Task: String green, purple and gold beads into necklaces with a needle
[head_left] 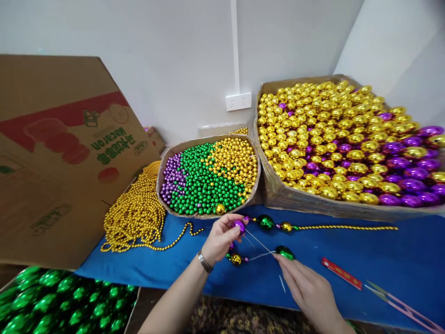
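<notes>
My left hand (219, 239), a band around its wrist, pinches a shiny purple bead (239, 226) above the blue cloth (194, 266). My right hand (306, 280) is closed at the fingertips on a pale thread (259, 240) that runs up to the purple bead. Beside those fingertips lies a large green bead (285, 252); the fingers hide whether they also hold it. Right of my left hand a strung green bead (266, 222) and gold bead (286, 226) lead into a thin gold strand (347, 228). Another gold bead (236, 259) hangs below with small beads.
Behind stand a box of small beads (259, 178) and a larger box of gold and purple beads (313, 199). Gold bead chains (135, 218) heap beside a tall carton (69, 185). Green beads (69, 301) fill the lower left. A red packet (342, 273) and pink-handled tool (406, 306) lie right.
</notes>
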`<action>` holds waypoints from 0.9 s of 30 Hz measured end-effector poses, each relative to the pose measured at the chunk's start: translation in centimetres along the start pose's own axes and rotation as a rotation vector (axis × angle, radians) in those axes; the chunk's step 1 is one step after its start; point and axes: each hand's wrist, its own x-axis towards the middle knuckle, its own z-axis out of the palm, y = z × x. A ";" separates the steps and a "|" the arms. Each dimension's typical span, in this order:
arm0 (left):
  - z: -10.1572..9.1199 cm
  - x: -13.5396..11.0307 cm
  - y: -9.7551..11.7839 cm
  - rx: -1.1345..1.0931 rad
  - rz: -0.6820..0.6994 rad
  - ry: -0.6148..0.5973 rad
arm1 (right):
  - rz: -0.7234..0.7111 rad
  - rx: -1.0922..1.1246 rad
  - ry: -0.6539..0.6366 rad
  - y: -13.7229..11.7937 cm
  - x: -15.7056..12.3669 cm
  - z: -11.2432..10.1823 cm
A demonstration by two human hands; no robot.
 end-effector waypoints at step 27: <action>1.3 -1.2 -2.3 0.135 -0.103 -0.060 | -0.055 -0.023 0.048 -1.5 1.1 1.7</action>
